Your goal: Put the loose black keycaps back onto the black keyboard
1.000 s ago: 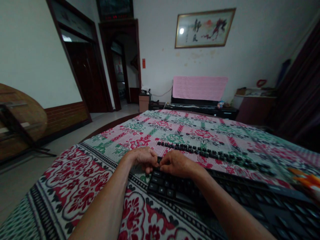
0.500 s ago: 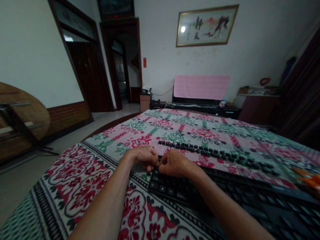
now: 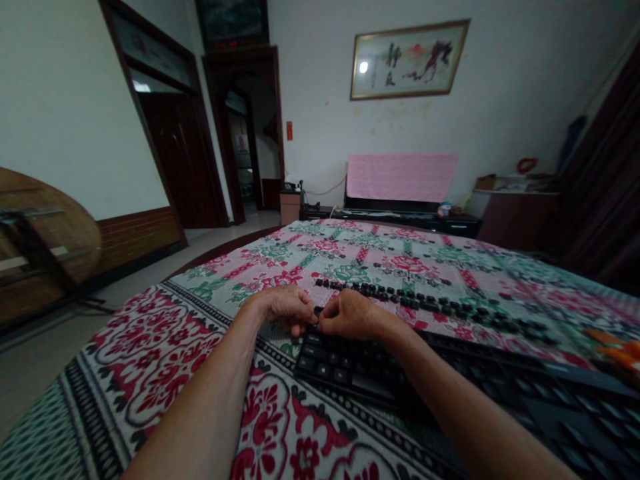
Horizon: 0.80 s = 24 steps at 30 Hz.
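Observation:
A black keyboard (image 3: 323, 368) lies on the flowered tablecloth and runs under my right forearm toward the right edge. At its far left corner, my left hand (image 3: 289, 308) has its fingers bent and pressed together. Opposite it, my right hand (image 3: 353, 313) pinches with thumb and forefinger close to the left fingertips. A small dark piece shows between the two hands, too small to name. Beyond the keyboard, loose black keycaps (image 3: 410, 300) are laid out in long rows. My fingers partly hide the keyboard's upper left keys.
The patterned tablecloth (image 3: 195, 347) covers a large round table. An orange object (image 3: 617, 350) lies at the right edge. A folded round wooden tabletop (image 3: 45, 233) leans at the left. Against the far wall, a pink cloth (image 3: 403, 177) hangs over a dark screen on a low cabinet.
The camera view has tilted up slightly. Both hands stay at the keyboard's far left corner, and a dark piece shows more clearly between their fingertips.

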Tool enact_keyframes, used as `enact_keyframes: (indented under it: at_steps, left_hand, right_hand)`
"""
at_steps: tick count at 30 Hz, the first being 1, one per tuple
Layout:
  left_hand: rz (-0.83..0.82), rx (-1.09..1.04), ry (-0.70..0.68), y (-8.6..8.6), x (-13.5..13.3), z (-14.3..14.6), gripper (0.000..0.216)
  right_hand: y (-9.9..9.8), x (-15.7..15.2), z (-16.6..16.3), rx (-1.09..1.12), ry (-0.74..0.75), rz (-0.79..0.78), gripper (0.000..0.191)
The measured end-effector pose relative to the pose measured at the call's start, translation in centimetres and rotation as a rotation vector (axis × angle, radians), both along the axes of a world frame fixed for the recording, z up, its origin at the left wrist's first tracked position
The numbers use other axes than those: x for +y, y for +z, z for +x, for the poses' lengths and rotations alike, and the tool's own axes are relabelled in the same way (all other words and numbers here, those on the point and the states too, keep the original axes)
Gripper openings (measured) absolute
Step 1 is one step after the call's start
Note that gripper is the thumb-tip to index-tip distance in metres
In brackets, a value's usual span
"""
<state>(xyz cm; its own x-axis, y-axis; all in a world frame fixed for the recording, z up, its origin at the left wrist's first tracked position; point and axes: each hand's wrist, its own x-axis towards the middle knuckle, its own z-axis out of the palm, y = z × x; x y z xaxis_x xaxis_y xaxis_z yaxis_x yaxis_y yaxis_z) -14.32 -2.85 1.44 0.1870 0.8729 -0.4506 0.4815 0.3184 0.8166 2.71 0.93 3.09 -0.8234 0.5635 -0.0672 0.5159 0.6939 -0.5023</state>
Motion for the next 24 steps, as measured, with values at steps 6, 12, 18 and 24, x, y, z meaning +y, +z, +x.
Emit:
enact_keyframes:
  at_steps: [6, 12, 18, 24]
  left_hand:
    - [-0.003, -0.01, -0.014, -0.36, 0.19, -0.25, 0.02]
    - [0.021, -0.02, -0.037, -0.36, 0.19, -0.2, 0.02]
    - [0.047, -0.017, -0.036, -0.72, 0.45, -0.46, 0.023]
    - [0.033, -0.03, -0.051, -0.94, 0.44, -0.7, 0.024]
  right_hand:
    - [-0.61, 0.43, 0.14, 0.025, 0.067, 0.03, 0.024]
    - [-0.49, 0.39, 0.15, 0.009, 0.078, 0.047, 0.024]
    - [-0.51, 0.33, 0.11, 0.015, 0.075, 0.064, 0.024]
    - [-0.85, 0.16, 0.2, 0.027, 0.062, 0.092, 0.024]
